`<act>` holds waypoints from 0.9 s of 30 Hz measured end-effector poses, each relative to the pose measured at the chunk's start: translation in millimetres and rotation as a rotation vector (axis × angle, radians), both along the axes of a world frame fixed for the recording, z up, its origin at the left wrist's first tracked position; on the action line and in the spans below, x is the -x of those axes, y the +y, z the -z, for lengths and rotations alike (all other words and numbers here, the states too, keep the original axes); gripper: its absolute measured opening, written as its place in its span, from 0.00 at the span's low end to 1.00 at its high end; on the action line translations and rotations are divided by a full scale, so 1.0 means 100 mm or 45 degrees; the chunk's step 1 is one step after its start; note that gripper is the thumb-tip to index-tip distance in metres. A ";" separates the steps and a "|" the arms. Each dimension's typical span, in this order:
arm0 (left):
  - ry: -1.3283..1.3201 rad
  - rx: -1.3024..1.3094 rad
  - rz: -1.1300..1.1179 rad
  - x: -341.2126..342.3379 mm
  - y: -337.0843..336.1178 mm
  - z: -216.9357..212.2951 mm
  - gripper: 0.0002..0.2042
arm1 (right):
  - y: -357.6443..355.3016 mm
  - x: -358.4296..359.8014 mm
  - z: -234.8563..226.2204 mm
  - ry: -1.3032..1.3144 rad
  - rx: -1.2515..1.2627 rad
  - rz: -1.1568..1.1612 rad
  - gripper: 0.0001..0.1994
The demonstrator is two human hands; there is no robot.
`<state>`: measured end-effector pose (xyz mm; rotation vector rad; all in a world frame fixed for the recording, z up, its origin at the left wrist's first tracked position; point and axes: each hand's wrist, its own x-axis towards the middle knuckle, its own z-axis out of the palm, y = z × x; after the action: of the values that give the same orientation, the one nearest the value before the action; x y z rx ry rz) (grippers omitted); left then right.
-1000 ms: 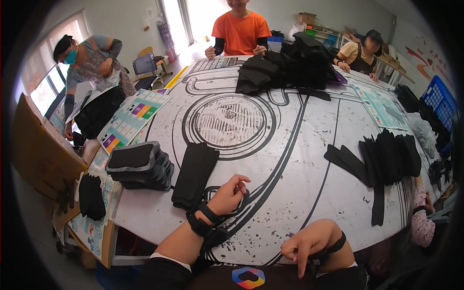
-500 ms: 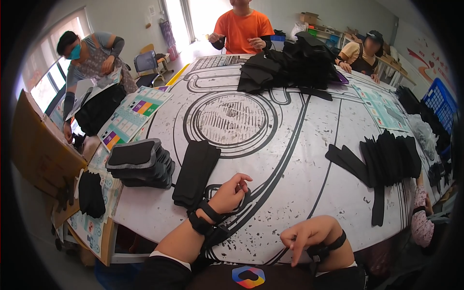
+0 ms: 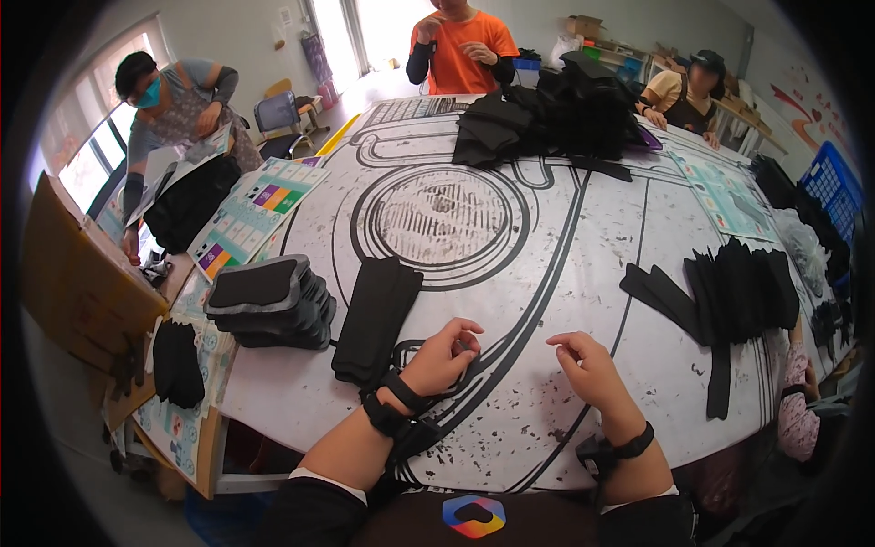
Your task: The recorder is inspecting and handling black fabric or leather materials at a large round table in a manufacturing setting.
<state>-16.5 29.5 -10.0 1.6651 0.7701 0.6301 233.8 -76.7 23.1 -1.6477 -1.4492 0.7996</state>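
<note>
My left hand hovers over the white table, its fingers loosely curved and nothing visible in them. To its right, my right hand is raised with the index finger stretched toward the left hand; it appears to hold nothing. Both wrists wear black bands. Nearest the left hand lies a neat stack of long black fabric pieces. Beyond that, further left, stands a stack of black pads with grey edges. A fanned pile of black strips lies to the right of my right hand.
A big heap of black fabric pieces covers the far side of the table. Printed sheets and a cardboard box are on the left. Several people stand or sit around the table. A blue crate stands far right.
My right hand has turned and lifted away from my body, its fingers now pointing left instead of down. The left hand has barely moved. The person in orange has raised one hand.
</note>
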 end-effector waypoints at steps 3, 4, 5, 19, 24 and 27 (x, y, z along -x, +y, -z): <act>0.010 -0.019 -0.004 0.00 -0.01 -0.01 0.17 | 0.01 0.01 0.02 -0.382 -0.225 -0.038 0.08; 0.025 -0.046 -0.011 0.00 -0.02 -0.02 0.16 | 0.01 0.01 0.03 -0.417 -0.260 -0.041 0.08; 0.015 -0.040 -0.012 0.00 -0.02 -0.02 0.16 | 0.01 0.01 0.04 -0.452 -0.295 -0.043 0.07; 0.029 -0.042 -0.019 0.00 -0.02 -0.02 0.15 | -0.01 0.00 0.07 -0.461 -0.232 -0.139 0.07; 0.003 -0.036 -0.007 0.00 -0.01 0.00 0.15 | 0.00 0.01 0.08 -0.454 -0.221 -0.163 0.07; 0.002 -0.046 -0.021 0.00 -0.01 0.00 0.16 | 0.00 0.00 0.09 -0.453 -0.215 -0.171 0.07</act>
<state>-16.3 28.6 -9.6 1.6939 0.7785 0.6575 233.7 -77.0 14.2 -1.6318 -1.8368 0.4524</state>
